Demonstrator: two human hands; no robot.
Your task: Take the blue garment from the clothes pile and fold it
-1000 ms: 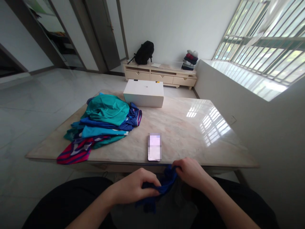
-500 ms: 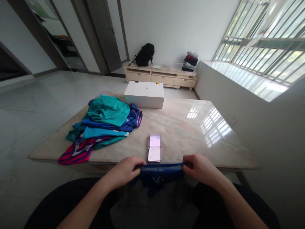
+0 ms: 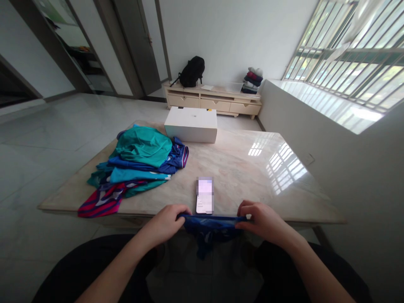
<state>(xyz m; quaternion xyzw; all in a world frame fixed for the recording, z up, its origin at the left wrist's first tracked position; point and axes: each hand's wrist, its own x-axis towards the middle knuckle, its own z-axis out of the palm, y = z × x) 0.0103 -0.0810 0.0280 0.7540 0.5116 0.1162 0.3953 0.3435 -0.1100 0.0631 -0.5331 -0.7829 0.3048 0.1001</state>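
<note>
A dark blue garment (image 3: 210, 229) hangs at the table's front edge, stretched between my two hands, its lower part bunched and dangling over my lap. Which kind of garment it is cannot be made out. My left hand (image 3: 173, 219) pinches its upper left end. At the other end, my right hand (image 3: 255, 216) grips the top edge between thumb and fingers. Just beyond the cloth a phone (image 3: 205, 202) lies on the table, its screen lit and partly blurred. To the left sits a heap of clothes (image 3: 142, 147) in teal, blue and magenta stripes.
The marble-topped table (image 3: 233, 168) spreads ahead of me. A white box (image 3: 191, 130) stands at its far edge. Beyond it, a low cabinet (image 3: 214, 103) carries a black backpack (image 3: 192, 71) and a stack of folded clothes (image 3: 251, 81). A barred window (image 3: 344, 59) is on the right.
The garment's edge stays stretched between both hands. My right hand has shifted its fingers slightly to the left and its hold on the edge looks changed; my left hand moved slightly left.
</note>
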